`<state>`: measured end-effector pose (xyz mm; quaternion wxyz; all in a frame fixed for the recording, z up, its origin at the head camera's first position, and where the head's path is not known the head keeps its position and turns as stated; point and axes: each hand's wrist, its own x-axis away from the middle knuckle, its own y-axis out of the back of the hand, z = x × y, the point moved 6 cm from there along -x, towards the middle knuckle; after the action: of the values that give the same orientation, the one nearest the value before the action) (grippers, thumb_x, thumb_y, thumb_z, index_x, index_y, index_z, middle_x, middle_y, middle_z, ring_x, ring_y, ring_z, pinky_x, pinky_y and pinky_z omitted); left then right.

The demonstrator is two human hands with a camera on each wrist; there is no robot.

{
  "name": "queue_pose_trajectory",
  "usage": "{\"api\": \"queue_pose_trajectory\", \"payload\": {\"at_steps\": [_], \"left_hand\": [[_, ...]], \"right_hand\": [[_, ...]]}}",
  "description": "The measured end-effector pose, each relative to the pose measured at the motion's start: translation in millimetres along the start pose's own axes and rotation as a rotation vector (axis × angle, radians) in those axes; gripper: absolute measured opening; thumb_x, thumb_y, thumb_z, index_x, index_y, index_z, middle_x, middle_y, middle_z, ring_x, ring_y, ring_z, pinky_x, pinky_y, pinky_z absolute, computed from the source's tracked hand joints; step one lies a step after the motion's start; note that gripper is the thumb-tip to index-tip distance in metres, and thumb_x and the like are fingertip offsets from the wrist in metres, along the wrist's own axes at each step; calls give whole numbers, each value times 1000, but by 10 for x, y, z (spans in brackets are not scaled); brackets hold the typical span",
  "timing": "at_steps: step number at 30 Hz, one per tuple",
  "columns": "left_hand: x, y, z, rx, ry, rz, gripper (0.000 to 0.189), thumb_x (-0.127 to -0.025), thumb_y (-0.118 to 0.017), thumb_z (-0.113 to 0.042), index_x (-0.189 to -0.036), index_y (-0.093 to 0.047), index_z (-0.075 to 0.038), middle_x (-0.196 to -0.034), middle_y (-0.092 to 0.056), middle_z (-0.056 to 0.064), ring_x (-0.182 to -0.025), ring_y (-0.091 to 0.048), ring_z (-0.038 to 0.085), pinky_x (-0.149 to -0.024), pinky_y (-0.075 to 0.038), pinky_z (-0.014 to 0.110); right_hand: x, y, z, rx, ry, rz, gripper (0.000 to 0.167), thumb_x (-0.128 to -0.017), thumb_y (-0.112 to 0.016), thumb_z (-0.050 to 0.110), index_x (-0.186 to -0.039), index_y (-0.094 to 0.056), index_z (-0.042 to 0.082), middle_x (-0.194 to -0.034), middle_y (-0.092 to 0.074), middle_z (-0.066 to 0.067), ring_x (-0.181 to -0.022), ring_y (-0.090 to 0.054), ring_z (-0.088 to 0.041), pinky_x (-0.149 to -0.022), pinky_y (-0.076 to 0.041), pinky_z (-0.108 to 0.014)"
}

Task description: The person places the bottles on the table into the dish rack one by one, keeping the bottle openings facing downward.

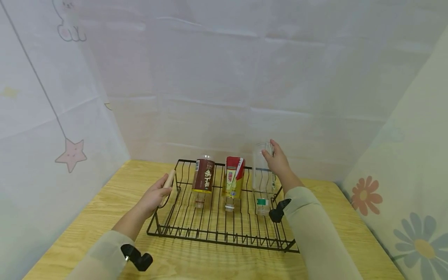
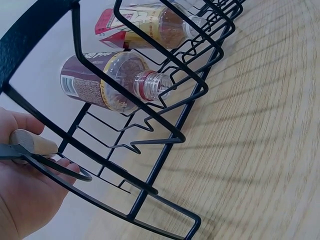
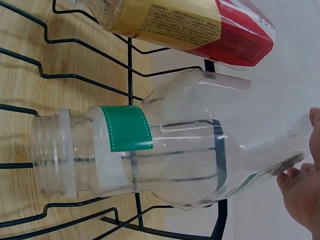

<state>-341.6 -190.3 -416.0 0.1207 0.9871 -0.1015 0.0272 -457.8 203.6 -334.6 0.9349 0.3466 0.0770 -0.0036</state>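
My left hand (image 1: 154, 197) holds the pale wooden handle (image 2: 37, 143) at the left end of a black wire rack (image 1: 224, 243), thumb on one side and fingers on the other. My right hand (image 1: 279, 159) grips the base of a clear plastic bottle (image 3: 185, 145) with a green band at its neck. That bottle leans neck-down at the rack's right side, its uncapped mouth towards me. Beside it, a bottle with a red and yellow label (image 1: 233, 177) rests neck-down in the middle. A brown-labelled bottle (image 1: 203, 175) rests likewise at the left.
The rack stands on a light wood-grain table (image 1: 196, 260). Behind it hangs a pale cloth backdrop (image 1: 210, 77), with printed flowers on the right and a printed star on the left. A black wrist mount (image 1: 279, 210) sits near the rack's right end.
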Motion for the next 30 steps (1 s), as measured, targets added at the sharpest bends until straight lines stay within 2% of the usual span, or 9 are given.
{"api": "queue_pose_trajectory", "payload": {"at_steps": [6,12,15,18,21,25,28,30], "left_hand": [[-23,-20,2,1,1,7,69,-105,-37,-15,-158,8,-9,-164,9,20,-150,5,43,-119,-5,61],[-57,-19,14,-19,-1,6,69,-105,-37,-15,-158,7,-8,-164,8,20,-150,3,43,-119,-7,61],[-55,-1,27,-71,11,5,71,-105,-40,-20,-158,5,-8,-164,4,23,-149,-3,45,-117,-15,62],[-31,47,-8,-164,20,7,74,-105,-42,-29,-158,5,-6,-162,-1,27,-148,-10,48,-113,-25,63],[-18,107,-177,-295,-15,-8,77,-105,-41,-39,-158,4,-4,-162,-3,29,-147,-11,49,-112,-24,65],[-54,135,-595,-501,-143,-69,76,-105,-37,-45,-158,-3,-2,-163,2,26,-149,-2,48,-115,-11,67],[-131,70,-910,-685,-237,-122,73,-105,-36,-46,-158,-10,-4,-163,6,23,-150,4,45,-116,-6,66],[-207,-14,-1062,-823,-262,-152,72,-104,-36,-48,-158,-12,-8,-164,8,21,-151,7,43,-117,-2,64]], "right_hand": [[32,26,-1,2,-2,-28,70,-105,-42,38,-160,-6,16,-165,-11,-17,-149,-16,-43,-117,-19,-61],[75,51,-42,-12,-21,-25,73,-104,-44,39,-160,-3,17,-165,-8,-16,-150,-14,-42,-117,-20,-61],[125,71,-37,-27,-24,-20,75,-103,-45,42,-160,-1,19,-165,-8,-15,-150,-14,-41,-116,-22,-61],[194,101,23,-21,-5,-16,75,-102,-44,45,-160,-2,20,-165,-9,-15,-150,-15,-41,-114,-23,-63],[294,149,125,17,43,-21,75,-102,-44,47,-160,-6,19,-165,-10,-14,-150,-15,-42,-114,-22,-65],[451,182,259,133,114,-21,73,-102,-44,46,-159,-12,15,-166,-4,-16,-150,-11,-42,-115,-18,-65],[550,138,349,252,163,-5,71,-102,-44,46,-159,-15,13,-165,0,-18,-151,-4,-42,-117,-13,-65],[593,83,404,343,203,6,70,-103,-44,44,-158,-17,11,-164,0,-22,-151,-2,-43,-117,-10,-65]]}}
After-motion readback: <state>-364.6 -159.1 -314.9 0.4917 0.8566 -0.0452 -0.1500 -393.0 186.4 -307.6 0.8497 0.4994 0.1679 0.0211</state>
